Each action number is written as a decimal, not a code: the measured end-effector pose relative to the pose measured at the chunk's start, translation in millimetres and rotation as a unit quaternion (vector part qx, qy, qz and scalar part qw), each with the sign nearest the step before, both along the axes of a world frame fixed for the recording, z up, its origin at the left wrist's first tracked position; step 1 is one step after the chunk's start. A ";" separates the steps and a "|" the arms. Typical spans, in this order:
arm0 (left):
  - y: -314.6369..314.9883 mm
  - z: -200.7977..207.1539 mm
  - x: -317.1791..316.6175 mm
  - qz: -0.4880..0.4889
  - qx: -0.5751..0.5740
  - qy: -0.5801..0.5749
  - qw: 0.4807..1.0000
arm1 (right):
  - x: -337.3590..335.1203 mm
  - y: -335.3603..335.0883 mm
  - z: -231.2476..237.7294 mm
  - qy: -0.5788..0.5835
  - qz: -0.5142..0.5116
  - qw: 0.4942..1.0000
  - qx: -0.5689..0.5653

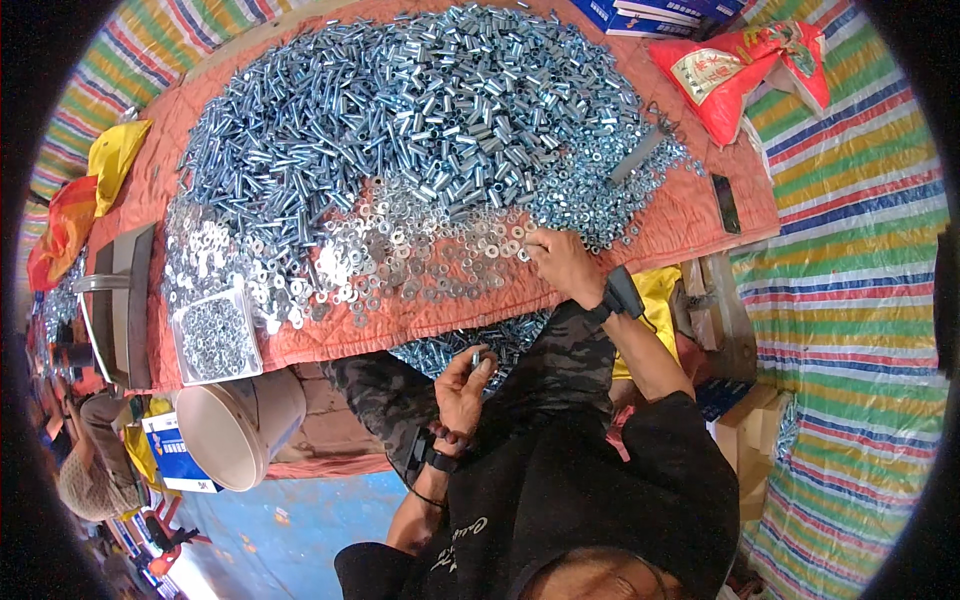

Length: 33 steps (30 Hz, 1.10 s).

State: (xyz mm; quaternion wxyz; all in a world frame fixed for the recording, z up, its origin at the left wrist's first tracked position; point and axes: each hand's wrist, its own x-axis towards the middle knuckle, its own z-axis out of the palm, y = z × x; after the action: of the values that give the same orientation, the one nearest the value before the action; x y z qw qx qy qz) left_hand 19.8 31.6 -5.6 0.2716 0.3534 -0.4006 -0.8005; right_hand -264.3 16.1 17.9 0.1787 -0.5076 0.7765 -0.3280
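Note:
My left hand is low, in front of the cloth's near edge, its thumb and fingers pinching a small metal fastener. Right beside it, between my legs, lies a heap of assembled-looking metal fasteners. My right hand rests at the near edge of the piles, fingertips closed among flat washers and hex nuts; whatever is in them is hidden. Farther back are short metal sleeves in the middle and long thin metal bolts at the left.
A red quilted cloth covers the table. A white square tray of small rings sits at its left front corner, above a white bucket. A phone and a red bag lie at right. A grey tube stands among the nuts.

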 end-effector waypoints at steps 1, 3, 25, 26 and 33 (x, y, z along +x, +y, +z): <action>0.6 -0.6 -1.6 0.009 -0.009 -0.003 1.000 | 4.1 -0.2 -0.1 -0.001 0.002 1.000 0.000; -0.7 -1.4 -3.4 0.018 -0.018 -0.008 1.000 | 11.0 0.2 -0.1 0.066 -0.008 0.998 -0.024; -22.2 24.7 -8.4 0.046 -0.193 -0.089 0.976 | 102.7 15.7 39.7 -0.505 0.104 0.849 0.115; -23.6 24.8 -8.4 0.043 -0.204 -0.101 0.973 | 107.6 17.8 39.1 -0.418 0.113 0.899 0.065; -34.0 27.1 -12.1 0.056 -0.281 -0.070 0.956 | 114.8 20.9 65.1 0.007 0.230 0.967 -0.110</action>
State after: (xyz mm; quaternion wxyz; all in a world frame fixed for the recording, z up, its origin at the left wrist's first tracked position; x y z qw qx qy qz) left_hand 7.7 -2.5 21.5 0.3760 0.3397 -0.6067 -0.6125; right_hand -149.5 37.0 83.0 0.1874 -0.6909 0.5995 -0.3579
